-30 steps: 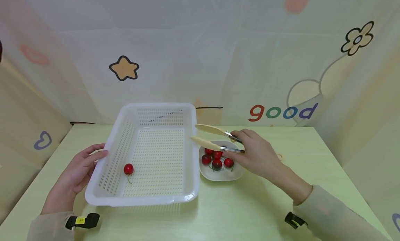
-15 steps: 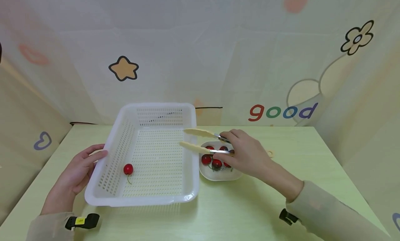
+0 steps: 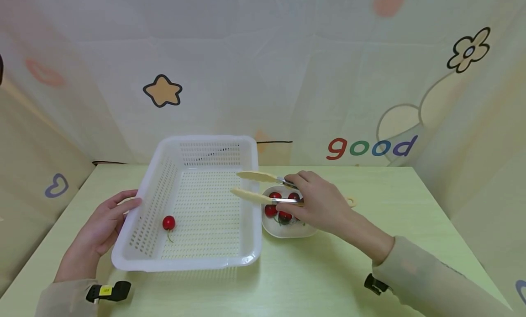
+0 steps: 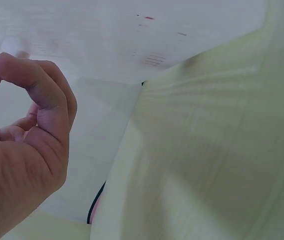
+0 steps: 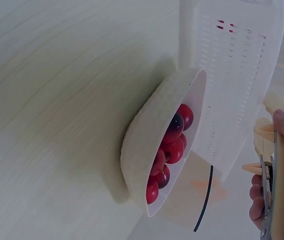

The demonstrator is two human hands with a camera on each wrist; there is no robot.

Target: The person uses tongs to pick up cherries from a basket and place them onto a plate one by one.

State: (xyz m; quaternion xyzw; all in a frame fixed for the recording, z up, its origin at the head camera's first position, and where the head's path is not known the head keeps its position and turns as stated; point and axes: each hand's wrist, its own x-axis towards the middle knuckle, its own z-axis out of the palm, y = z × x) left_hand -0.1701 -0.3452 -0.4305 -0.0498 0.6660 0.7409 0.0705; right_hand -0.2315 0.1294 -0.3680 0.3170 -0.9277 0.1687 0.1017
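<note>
My left hand point(image 3: 100, 223) grips the left rim of a white perforated plastic basket point(image 3: 186, 265), its fingers curled in the left wrist view. One red cherry point(image 3: 168, 223) with a green stem lies on the basket floor, toward the left. In my right hand point(image 3: 318, 203) is a pair of tongs point(image 3: 251, 196) with cream tips and metal arms. The tips are spread, with nothing between them, and reach over the basket's right rim. Below the right hand a small white bowl point(image 3: 289, 233) holds several dark red cherries point(image 5: 173, 151), partly hidden by hand and tongs in the head view.
The bowl stands close against the basket's right side on a pale wood-grain table point(image 3: 304, 280). A printed cloth curtain point(image 3: 263, 79) hangs behind the table's back edge and along both sides.
My right hand has moved left with the tongs, so their tips went from the basket's right rim to over its inside. The left hand, basket and lone cherry have stayed put.
</note>
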